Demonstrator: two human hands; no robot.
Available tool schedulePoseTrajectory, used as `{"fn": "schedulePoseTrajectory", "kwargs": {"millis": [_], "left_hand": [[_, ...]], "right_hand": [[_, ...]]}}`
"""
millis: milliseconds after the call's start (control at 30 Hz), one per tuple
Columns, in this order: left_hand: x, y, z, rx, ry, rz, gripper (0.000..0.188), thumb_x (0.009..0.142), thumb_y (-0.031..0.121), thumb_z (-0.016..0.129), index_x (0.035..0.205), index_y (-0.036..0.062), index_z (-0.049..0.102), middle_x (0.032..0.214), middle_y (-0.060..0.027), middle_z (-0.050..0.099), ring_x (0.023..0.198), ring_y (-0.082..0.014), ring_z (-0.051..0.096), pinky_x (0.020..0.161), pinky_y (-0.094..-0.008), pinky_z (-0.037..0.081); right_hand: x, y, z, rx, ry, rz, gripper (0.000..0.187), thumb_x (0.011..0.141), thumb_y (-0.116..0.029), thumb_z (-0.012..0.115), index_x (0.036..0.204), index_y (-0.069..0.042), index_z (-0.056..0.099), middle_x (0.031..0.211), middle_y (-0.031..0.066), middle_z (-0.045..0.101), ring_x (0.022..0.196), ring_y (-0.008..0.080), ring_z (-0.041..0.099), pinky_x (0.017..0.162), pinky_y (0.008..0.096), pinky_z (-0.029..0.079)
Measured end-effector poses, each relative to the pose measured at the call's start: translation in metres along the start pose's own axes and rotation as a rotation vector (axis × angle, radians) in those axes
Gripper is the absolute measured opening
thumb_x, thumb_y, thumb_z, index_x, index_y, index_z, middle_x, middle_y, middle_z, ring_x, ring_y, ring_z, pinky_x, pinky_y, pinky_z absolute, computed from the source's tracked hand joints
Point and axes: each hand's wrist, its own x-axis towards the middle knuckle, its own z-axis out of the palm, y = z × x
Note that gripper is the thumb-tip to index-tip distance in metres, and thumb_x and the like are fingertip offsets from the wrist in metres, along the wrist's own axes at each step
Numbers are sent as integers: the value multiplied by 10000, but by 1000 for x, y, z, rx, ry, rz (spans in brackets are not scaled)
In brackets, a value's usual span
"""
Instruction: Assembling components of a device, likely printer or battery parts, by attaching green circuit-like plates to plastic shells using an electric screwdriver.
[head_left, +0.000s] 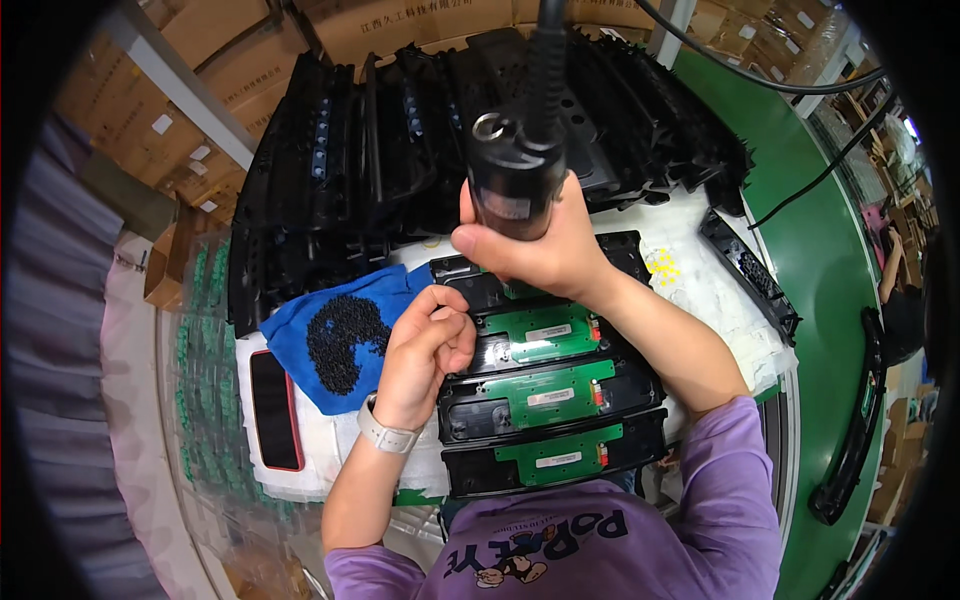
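Observation:
My right hand (560, 245) is wrapped round a black electric screwdriver (515, 190), held upright over the far end of a row of black panels. A cord runs up from its top; its tip is hidden behind my hand. The panels (468, 427) lie side by side, and green circuit boards (560, 398) with white labels are set in them. Beside the left ends of the far panels, my left hand (428, 345) is closed with its fingers curled; what it holds, if anything, is too small to make out. Left of it, a blue cloth (290, 335) bears a heap of small black screws (335, 350).
Large black plastic housings (400, 150) are piled across the table's far side. A red-edged phone (273, 410) lies at left, near clear trays (205, 350) with green parts. At right are yellow dots (662, 267) and a black tray-like part (745, 265). Cables hang above.

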Motion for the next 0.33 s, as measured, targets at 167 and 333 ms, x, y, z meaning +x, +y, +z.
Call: {"fn": "schedulePoseTrajectory", "kwargs": {"millis": [167,333], "left_hand": [[4,-7,-1,9,-83,3,110,917,70,533,1021,42,510,869,-132,656,561,-77,486,506,-181,375],[4,-12,-9,-59,-72,37,150,916,81,540,1059,38,521,869,-126,659,546,-78,488,494,-175,373]], "right_hand": [[-6,0,2,36,43,-128,202,722,-106,743,792,-20,573,675,-8,587,607,40,542,535,202,422],[-5,-20,-17,698,13,-217,317,820,-180,624,1033,15,492,602,81,555,424,152,502,415,247,407]]}}
